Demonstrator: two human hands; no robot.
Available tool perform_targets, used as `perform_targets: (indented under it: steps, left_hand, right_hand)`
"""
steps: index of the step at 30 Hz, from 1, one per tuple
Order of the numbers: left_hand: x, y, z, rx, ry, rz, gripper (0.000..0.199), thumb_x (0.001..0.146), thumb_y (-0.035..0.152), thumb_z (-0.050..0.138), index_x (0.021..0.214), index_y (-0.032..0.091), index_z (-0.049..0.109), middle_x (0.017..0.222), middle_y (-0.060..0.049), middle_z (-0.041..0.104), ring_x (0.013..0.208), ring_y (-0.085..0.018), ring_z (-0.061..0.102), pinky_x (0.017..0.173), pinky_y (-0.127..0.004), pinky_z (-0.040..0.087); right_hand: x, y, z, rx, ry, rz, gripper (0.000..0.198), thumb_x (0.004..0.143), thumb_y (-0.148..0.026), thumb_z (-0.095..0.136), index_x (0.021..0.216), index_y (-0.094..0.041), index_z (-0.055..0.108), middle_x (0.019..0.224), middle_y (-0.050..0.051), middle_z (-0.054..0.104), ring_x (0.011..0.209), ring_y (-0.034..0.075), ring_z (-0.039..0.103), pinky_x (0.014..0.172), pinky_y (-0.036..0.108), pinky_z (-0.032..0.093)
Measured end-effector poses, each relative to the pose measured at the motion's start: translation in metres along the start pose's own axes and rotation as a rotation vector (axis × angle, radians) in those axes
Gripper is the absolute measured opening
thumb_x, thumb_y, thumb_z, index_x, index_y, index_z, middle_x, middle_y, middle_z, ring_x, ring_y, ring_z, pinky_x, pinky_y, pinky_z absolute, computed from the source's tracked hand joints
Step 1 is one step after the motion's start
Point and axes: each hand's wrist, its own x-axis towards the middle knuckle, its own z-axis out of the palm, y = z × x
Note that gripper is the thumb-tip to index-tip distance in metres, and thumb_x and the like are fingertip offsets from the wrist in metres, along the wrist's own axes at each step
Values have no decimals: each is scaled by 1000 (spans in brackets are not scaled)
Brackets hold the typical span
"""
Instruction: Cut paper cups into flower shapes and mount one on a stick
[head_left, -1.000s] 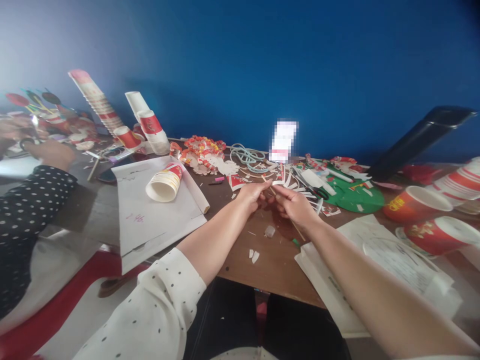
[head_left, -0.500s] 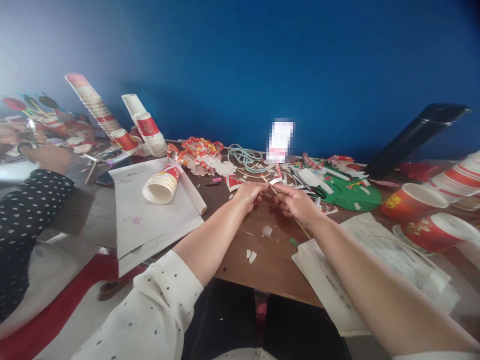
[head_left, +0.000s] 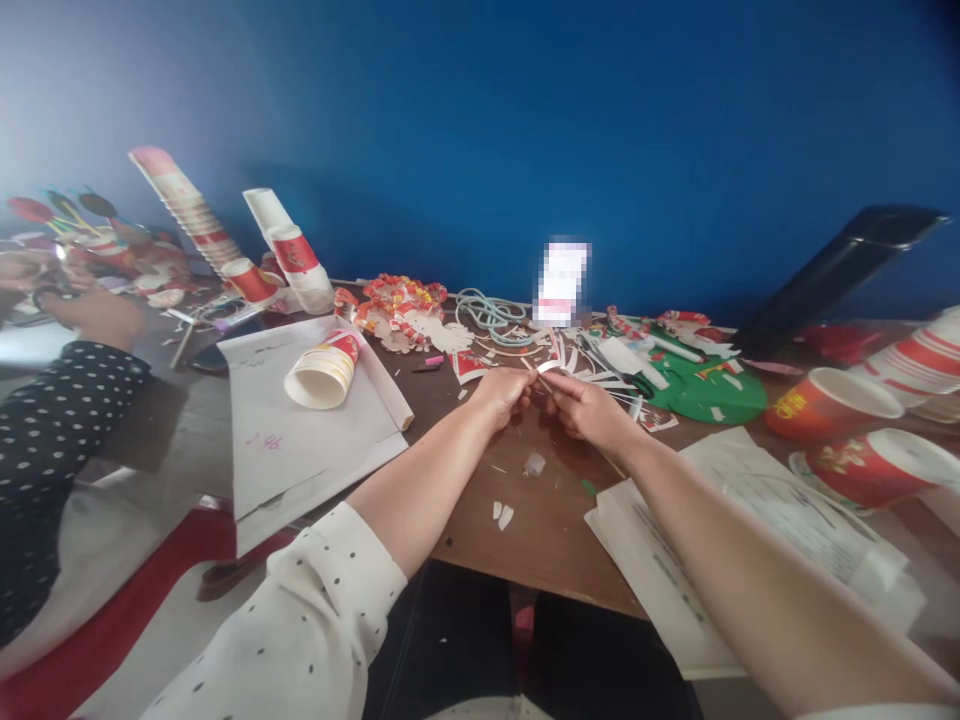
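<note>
Over the brown table, my left hand (head_left: 504,393) and my right hand (head_left: 582,405) meet with fingertips pinched close together. A narrow white paper strip (head_left: 553,367) curves between the fingertips. A thin stick (head_left: 616,466) slants down from beneath my right hand, its upper part hidden by the fingers. Just beyond my right hand, white paper strips (head_left: 600,379) spread like a fan; whether they join the held strip I cannot tell. Scissors with dark handles (head_left: 643,384) lie behind them.
A cut paper cup (head_left: 321,372) lies on white papers (head_left: 300,470) at the left. Stacked cups (head_left: 187,215) lean near the blue wall. Red cups (head_left: 829,402) and a green disc (head_left: 709,388) are at the right. A co-worker's hand (head_left: 109,313) is at far left.
The fan of white strips beyond my right hand now shows more widely. Both my hands stay nearly in place, still pinched together.
</note>
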Motion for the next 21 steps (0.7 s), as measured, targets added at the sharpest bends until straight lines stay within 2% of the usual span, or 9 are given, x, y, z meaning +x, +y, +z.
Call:
perform_targets:
  steps: [4, 8, 15, 21]
  left_hand:
    - [0, 0, 2, -8, 36, 0, 16, 75, 10, 64, 60, 10, 60, 48, 1, 49, 38, -4, 40, 40, -16, 30]
    - [-1, 1, 4, -62, 56, -23, 20, 77, 8, 60, 58, 10, 57, 47, 2, 47, 39, -3, 39, 41, -16, 30]
    - [0, 0, 5, -97, 61, -27, 25, 79, 9, 60, 55, 12, 54, 47, 2, 47, 40, -4, 40, 42, -17, 30]
    - [-2, 1, 5, -81, 61, -38, 28, 80, 11, 61, 54, 13, 51, 44, 3, 45, 38, -4, 38, 41, -17, 29]
  right_hand:
    - [-1, -1, 0, -107, -30, -71, 40, 81, -26, 55, 121, -24, 59, 67, -1, 58, 38, 5, 37, 37, 18, 27]
    - [-4, -6, 2, -56, -36, -67, 34, 80, -26, 55, 114, -25, 59, 67, -1, 59, 39, 6, 38, 37, 18, 27]
    - [-3, -9, 5, 139, -47, 63, 57, 72, -23, 57, 129, -24, 50, 71, 0, 63, 41, 6, 35, 37, 16, 21]
    - [-4, -12, 4, 208, -52, 116, 65, 68, -23, 61, 131, -21, 49, 76, 2, 63, 45, 5, 37, 38, 16, 20]
